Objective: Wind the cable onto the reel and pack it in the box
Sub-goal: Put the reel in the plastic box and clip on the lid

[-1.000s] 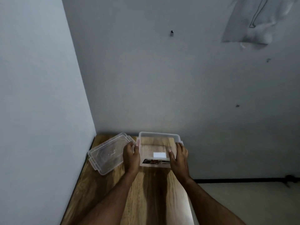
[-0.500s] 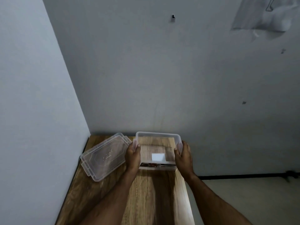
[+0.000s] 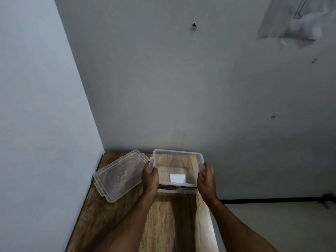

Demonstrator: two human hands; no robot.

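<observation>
Left grip (image 3: 150,176): I clasped the box's (image 3: 177,154) left wall.
Right grip (image 3: 206,176): closed on its right wall.
Lid (image 3: 119,176): just left, off.
Cable, reel: unseen.

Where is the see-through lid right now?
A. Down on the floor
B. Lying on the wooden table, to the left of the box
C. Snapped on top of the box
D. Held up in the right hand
B: the clear lid lies flat on the wooden table just left of the open box, while the left hand and right hand hold the box's two sides.
</observation>
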